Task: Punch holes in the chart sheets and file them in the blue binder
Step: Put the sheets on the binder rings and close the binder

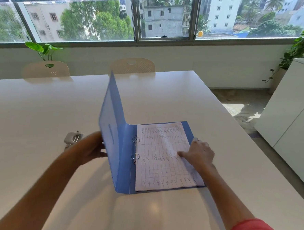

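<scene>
Our left hand (92,147) grips the raised front cover of the blue binder (125,166), holding it nearly upright. Our right hand (199,156) lies with fingers fairly straight, pressing on the chart sheets (163,156), which sit threaded on the two metal rings (136,147) over the binder's flat back cover. The binder lies on the white bench (40,117), towards its near edge. Just beyond our left wrist rests a grey hole punch (72,138), partly hidden by it. Two cream chairs (133,65) stand at the bench's far edge under wide windows (164,17). A white cabinet (293,114) and a trailing plant (301,47) stand off the right edge.
</scene>
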Motion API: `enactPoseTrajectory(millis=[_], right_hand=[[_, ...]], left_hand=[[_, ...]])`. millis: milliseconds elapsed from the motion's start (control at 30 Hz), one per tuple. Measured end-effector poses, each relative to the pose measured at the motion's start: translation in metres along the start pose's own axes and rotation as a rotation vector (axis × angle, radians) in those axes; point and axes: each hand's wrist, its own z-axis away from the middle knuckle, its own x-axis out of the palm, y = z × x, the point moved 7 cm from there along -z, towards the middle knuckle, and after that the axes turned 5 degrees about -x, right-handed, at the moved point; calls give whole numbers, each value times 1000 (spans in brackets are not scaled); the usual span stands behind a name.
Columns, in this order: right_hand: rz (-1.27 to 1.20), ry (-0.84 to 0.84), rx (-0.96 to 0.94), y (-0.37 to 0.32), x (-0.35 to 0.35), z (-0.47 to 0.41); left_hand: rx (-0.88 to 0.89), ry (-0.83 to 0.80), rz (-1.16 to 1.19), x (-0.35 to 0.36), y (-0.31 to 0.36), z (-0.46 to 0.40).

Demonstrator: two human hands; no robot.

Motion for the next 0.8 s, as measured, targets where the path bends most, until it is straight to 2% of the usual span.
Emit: enactPoseTrajectory(millis=[67, 100, 333, 600, 667, 733, 800], right_hand=[[-6, 21, -14, 2, -2, 3], [-12, 31, -17, 2, -2, 3], [-71, 38, -70, 7, -3, 7], [-328, 131, -202, 14, -16, 22], [-302, 109, -189, 23, -14, 16], [-354, 106, -67, 44, -12, 6], [-694, 84, 93, 70, -6, -1]], left_hand=[[-94, -154, -124, 23, -11, -6], [-114, -177, -159, 24, -19, -12], [-196, -102, -174, 43, -42, -36], [-126, 30, -119, 52, -61, -51], [-116, 49, -154, 54, -67, -55], [-90, 62, -201, 56, -69, -58], [-54, 75, -245, 56, -68, -58]])
